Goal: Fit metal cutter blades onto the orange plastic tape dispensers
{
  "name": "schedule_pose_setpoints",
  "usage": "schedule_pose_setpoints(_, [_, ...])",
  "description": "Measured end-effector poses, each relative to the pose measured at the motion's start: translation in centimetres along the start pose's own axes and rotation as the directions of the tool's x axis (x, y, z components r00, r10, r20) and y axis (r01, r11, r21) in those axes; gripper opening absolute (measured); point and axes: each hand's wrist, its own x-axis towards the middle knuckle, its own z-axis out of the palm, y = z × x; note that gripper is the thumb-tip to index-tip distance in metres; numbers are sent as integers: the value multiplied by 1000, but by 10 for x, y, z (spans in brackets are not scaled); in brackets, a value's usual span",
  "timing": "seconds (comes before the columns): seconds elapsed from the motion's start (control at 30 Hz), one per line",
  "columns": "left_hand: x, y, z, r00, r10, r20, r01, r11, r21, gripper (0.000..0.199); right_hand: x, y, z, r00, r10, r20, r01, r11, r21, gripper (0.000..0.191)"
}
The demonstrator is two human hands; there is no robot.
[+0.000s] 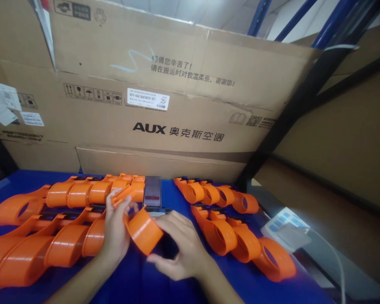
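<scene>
Between my hands is an orange plastic tape dispenser (145, 230) with a wide curved ring, held tilted above the blue surface. My left hand (118, 223) is closed on its narrower upper end, with the fingertips partly hidden behind it. Around the ring's right side curves my right hand (182, 245), its fingers at the upper edge and its thumb at the lower edge. Similar orange dispensers lie in two rows on the left, the nearer row (66, 245) close to my left wrist. Two more rows lie to the right, including a nearer dispenser (274, 258).
A phone (153, 191) lies among the rows, behind my hands. The blue work surface (158, 283) backs onto a tall cardboard panel (190, 114). A dark metal post (272, 135) rises at right, near a white-and-blue box (286, 228) and a white cable (337, 257).
</scene>
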Motion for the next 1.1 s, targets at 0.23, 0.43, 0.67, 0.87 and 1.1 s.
schedule_pose_setpoints(0.23, [0,-6,2,969,-17,245,10,1000,30,66,-2,14,7,890,247,-384,-288,956,-51,59])
schedule_pose_setpoints(0.43, [1,-19,-8,950,-98,297,39,979,199,56,-1,48,6,728,459,-508,-577,811,-95,57])
schedule_pose_setpoints(0.67, [1,-20,-12,919,-104,380,-10,958,288,46,-3,68,9,734,553,-395,-670,687,-281,55])
schedule_pose_setpoints(0.87, [-1,-20,-13,915,-116,387,-29,937,349,44,-5,67,12,746,575,-334,-665,624,-410,59])
schedule_pose_setpoints(1.1, [-2,-20,-14,904,-127,409,-45,922,385,35,-5,72,8,827,392,-402,-544,739,-398,38])
